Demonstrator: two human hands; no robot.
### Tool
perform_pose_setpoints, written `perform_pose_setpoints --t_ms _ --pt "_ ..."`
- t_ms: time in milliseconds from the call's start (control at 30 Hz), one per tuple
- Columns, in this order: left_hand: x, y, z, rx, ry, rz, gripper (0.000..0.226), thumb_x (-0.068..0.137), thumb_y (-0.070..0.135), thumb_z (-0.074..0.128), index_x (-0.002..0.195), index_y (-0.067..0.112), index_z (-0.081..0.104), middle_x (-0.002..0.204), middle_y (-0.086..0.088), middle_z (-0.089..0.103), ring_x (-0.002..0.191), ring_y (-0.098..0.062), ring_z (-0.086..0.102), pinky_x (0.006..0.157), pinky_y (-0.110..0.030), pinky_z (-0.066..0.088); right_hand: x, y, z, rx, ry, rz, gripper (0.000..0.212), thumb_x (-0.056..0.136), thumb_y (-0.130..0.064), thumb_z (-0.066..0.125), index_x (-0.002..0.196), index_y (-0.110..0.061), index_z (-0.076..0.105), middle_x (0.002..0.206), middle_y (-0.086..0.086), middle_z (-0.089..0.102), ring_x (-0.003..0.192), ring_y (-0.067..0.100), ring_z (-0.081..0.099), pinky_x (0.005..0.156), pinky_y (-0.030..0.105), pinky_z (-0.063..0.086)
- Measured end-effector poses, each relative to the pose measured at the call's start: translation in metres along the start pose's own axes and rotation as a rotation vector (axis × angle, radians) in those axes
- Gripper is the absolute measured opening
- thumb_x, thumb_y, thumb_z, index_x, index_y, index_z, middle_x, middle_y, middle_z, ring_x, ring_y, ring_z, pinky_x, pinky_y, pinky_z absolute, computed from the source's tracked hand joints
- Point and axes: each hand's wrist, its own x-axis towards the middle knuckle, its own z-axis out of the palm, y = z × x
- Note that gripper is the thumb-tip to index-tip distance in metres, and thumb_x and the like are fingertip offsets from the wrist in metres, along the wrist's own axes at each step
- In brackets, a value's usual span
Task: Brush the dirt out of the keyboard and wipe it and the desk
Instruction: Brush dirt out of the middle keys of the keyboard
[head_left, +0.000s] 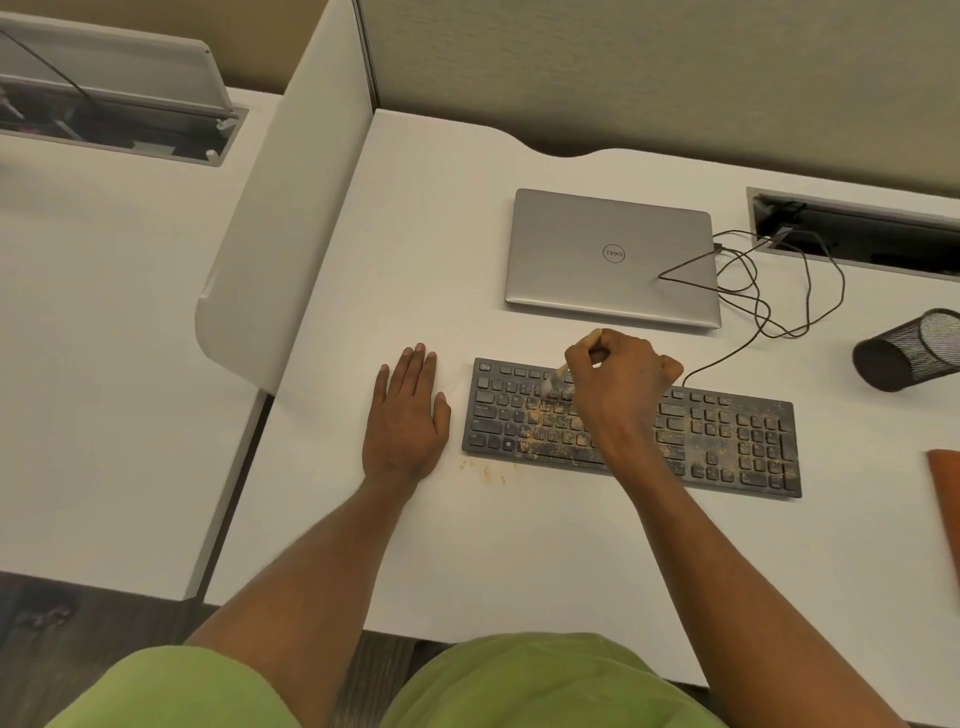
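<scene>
1. One white desk (519, 545) carries everything.
2. Closed and silver, the Dell laptop (608, 254) lies far of the keyboard.
3. Dusted with tan dirt, the black keyboard (727, 441) lies centre-right.
4. Just left of it, the left hand (405, 415) rests flat, fingers straight.
5. Over the keys, the right hand (618, 384) grips a small brush (558, 374), bristles on the far-left rows.
6. Loose crumbs (485, 470) dot the desk beside the keyboard's near-left corner.
</scene>
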Motion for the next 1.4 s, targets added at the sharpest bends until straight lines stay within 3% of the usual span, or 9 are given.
perform_pose_setpoints --t_ms 133,300,467,633,833,967,1100,1300,1400 --pt "0.0 0.0 0.0 -0.007 0.003 0.003 0.062 0.107 0.033 0.034 0.165 0.013 0.028 0.173 -0.004 0.024 0.161 -0.015 0.013 0.132 -0.043 0.01 -0.001 -0.006 -0.003 0.017 0.013 -0.018 0.029 0.101 -0.034 0.052 0.075 -0.032 0.065 0.062 -0.021 0.057 0.074 0.009 0.054 0.088 0.04 0.025" --pt "0.0 -0.001 0.0 -0.001 0.002 0.001 0.062 0.107 0.034 0.032 0.165 0.013 0.028 0.173 -0.004 0.024 0.161 -0.015 0.013 0.132 -0.043 0.01 -0.004 -0.005 0.001 -0.003 -0.033 -0.02 0.033 0.097 -0.033 0.051 0.068 -0.026 0.066 0.061 -0.01 0.063 0.072 0.013 0.059 0.087 0.042 0.028" --pt "0.0 0.0 0.0 -0.005 0.0 -0.002 0.062 0.107 0.034 0.033 0.165 0.014 0.028 0.173 -0.003 0.024 0.161 -0.014 0.013 0.132 -0.043 0.01 -0.006 -0.016 -0.002 0.092 -0.018 -0.104 0.027 0.102 -0.033 0.052 0.078 -0.038 0.063 0.06 -0.025 0.053 0.077 0.008 0.052 0.088 0.038 0.026" --pt "0.0 0.0 0.0 -0.009 0.002 -0.002 0.061 0.108 0.034 0.033 0.165 0.014 0.028 0.173 -0.003 0.024 0.161 -0.015 0.014 0.133 -0.043 0.01 -0.006 -0.011 0.005 0.002 -0.074 -0.094 0.031 0.098 -0.033 0.052 0.072 -0.028 0.07 0.066 -0.014 0.067 0.076 0.011 0.061 0.087 0.037 0.024" --pt "-0.001 0.0 0.0 -0.019 -0.013 -0.01 0.062 0.107 0.034 0.033 0.166 0.014 0.026 0.174 -0.002 0.022 0.162 -0.014 0.011 0.133 -0.043 0.009 -0.005 -0.01 0.005 0.026 -0.084 -0.103 0.032 0.101 -0.037 0.051 0.082 -0.03 0.075 0.063 -0.022 0.059 0.08 0.01 0.057 0.09 0.04 0.026" --pt "-0.001 0.0 -0.001 -0.018 -0.009 -0.011 0.063 0.107 0.034 0.033 0.166 0.015 0.026 0.173 -0.002 0.022 0.162 -0.013 0.011 0.133 -0.043 0.009 -0.008 -0.009 0.004 0.004 -0.083 -0.101 0.034 0.098 -0.033 0.049 0.071 -0.026 0.069 0.064 -0.013 0.064 0.078 0.013 0.06 0.086 0.039 0.025" --pt "0.0 -0.001 -0.001 -0.019 -0.008 -0.005 0.063 0.107 0.035 0.031 0.166 0.014 0.027 0.173 -0.003 0.023 0.162 -0.014 0.012 0.132 -0.044 0.01 -0.01 -0.007 -0.002 0.063 -0.08 -0.135 0.029 0.101 -0.037 0.052 0.086 -0.029 0.075 0.07 -0.024 0.062 0.089 0.01 0.058 0.09 0.039 0.024" --pt "0.0 0.0 -0.001 -0.025 -0.002 -0.009 0.063 0.106 0.034 0.032 0.165 0.013 0.029 0.173 -0.003 0.024 0.161 -0.013 0.013 0.133 -0.042 0.008 -0.016 0.003 -0.002 0.017 -0.109 -0.133 0.032 0.098 -0.033 0.054 0.071 -0.027 0.07 0.065 -0.013 0.065 0.081 0.012 0.059 0.091 0.039 0.024" --pt "0.0 0.0 0.0 -0.019 -0.009 -0.01 0.063 0.106 0.034 0.031 0.165 0.014 0.028 0.173 -0.003 0.023 0.161 -0.013 0.012 0.133 -0.042 0.008 -0.017 0.003 -0.003 0.039 -0.057 -0.139 0.029 0.1 -0.036 0.053 0.082 -0.03 0.075 0.077 -0.014 0.071 0.088 0.012 0.058 0.091 0.038 0.022"
